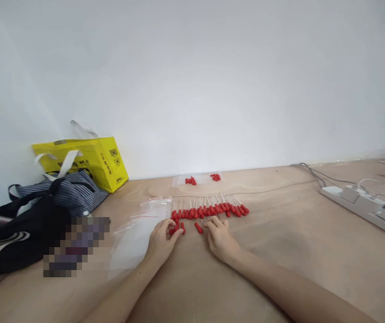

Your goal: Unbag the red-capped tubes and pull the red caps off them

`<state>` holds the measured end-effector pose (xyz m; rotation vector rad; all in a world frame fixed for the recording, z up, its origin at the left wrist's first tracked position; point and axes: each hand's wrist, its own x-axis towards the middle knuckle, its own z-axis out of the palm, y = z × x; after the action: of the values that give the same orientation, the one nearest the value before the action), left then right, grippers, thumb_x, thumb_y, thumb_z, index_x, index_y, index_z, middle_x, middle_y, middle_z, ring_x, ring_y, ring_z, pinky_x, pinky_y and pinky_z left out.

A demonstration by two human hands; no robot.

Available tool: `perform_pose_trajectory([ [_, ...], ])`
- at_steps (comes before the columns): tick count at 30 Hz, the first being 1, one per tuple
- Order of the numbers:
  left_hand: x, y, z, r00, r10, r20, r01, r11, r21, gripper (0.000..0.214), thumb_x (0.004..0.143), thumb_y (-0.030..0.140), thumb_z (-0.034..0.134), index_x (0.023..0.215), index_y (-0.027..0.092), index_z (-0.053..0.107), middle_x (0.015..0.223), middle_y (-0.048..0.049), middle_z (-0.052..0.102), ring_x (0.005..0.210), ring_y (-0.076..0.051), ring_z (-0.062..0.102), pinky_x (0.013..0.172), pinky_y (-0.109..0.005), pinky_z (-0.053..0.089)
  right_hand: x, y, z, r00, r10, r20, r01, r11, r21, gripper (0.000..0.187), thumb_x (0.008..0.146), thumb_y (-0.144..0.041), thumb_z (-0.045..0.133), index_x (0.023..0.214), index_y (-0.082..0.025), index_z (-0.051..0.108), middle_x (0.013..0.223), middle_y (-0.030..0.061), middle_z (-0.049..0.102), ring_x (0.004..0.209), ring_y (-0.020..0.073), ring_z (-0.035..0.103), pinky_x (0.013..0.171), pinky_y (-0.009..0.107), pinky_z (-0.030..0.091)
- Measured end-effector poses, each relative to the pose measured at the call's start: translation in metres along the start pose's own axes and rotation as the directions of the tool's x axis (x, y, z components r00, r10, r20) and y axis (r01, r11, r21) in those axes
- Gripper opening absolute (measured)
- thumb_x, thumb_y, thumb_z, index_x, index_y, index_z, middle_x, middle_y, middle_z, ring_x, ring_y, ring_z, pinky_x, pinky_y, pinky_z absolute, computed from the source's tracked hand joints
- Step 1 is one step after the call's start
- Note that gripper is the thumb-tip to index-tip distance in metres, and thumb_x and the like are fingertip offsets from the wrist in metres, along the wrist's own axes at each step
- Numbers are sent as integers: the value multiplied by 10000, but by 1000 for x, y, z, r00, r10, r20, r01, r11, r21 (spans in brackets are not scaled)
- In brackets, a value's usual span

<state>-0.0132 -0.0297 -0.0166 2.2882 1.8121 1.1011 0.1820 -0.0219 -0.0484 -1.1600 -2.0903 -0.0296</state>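
Observation:
A long row of droppers (209, 210) lies across the table, their thin clear tubes pointing to the wall and their red rubber bulbs toward me. Just in front of the row's left end, my left hand (162, 237) is curled with thumb and forefinger around a red rubber bulb (177, 227); other bulbs lie by the fingertips. A single loose red bulb (198, 228) rests between my hands. My right hand (219, 235) is closed, fingertips down beside small clear pieces (203, 221); what it grips is too small to make out.
Clear zip bags (135, 242) lie left of my left hand. Behind the row, another clear bag (202, 179) holds red-bulbed droppers. At the left are a yellow bag (111, 168), a striped bag (78, 190) and a black bag (20, 233). A white power strip (370, 206) with cables lies right.

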Motion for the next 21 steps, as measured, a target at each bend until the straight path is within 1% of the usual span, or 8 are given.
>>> perform_pose_trajectory([
  [4,9,-6,-5,999,18,-40,-15,997,76,175,735,374,494,742,200,503,748,-16,589,728,-184,538,653,-295,419,0,-3,-2,999,-42,17,41,999,20,273,761,1,360,886,-161,540,881,60,549,809,152,491,664,275,280],
  [7,23,-11,-13,998,-53,-39,59,985,164,158,717,344,501,774,197,502,787,-25,602,769,-194,546,667,-293,406,-1,-5,-5,997,-66,44,65,998,27,213,805,-64,368,875,-163,544,905,65,550,825,155,496,681,282,293],
  [9,35,-11,-17,989,-147,-5,144,960,240,161,685,338,524,769,202,505,783,-16,608,770,-197,553,655,-287,395,-1,-6,-7,995,-73,65,72,997,23,185,825,-108,374,859,-160,548,896,68,549,826,158,496,691,289,305],
  [11,45,-7,-19,971,-233,59,203,926,319,181,679,384,520,726,209,528,778,-13,618,784,-207,557,655,-291,384,-1,-8,-8,994,-74,84,73,997,22,176,838,-149,378,868,-161,551,895,68,545,833,161,494,704,298,316],
  [14,55,2,-18,946,-295,136,215,883,418,306,697,492,464,624,216,574,790,-38,634,837,-240,552,688,-324,372,-2,-8,-10,993,-66,98,62,997,46,172,845,-200,391,897,-177,554,919,63,537,857,166,486,721,310,326],
  [16,58,7,-15,938,-311,151,214,866,452,347,693,510,455,574,214,591,777,-57,640,844,-263,553,700,-348,368,-2,-8,-12,995,-47,82,41,996,73,167,842,-213,401,904,-185,554,929,60,536,861,168,484,722,313,328],
  [21,62,11,-9,933,-327,154,221,853,473,311,702,432,465,543,208,611,722,-78,650,816,-278,570,696,-367,369,-5,1,-17,1000,6,-30,-4,995,95,173,837,-209,405,865,-185,574,857,56,549,818,163,501,701,311,326],
])
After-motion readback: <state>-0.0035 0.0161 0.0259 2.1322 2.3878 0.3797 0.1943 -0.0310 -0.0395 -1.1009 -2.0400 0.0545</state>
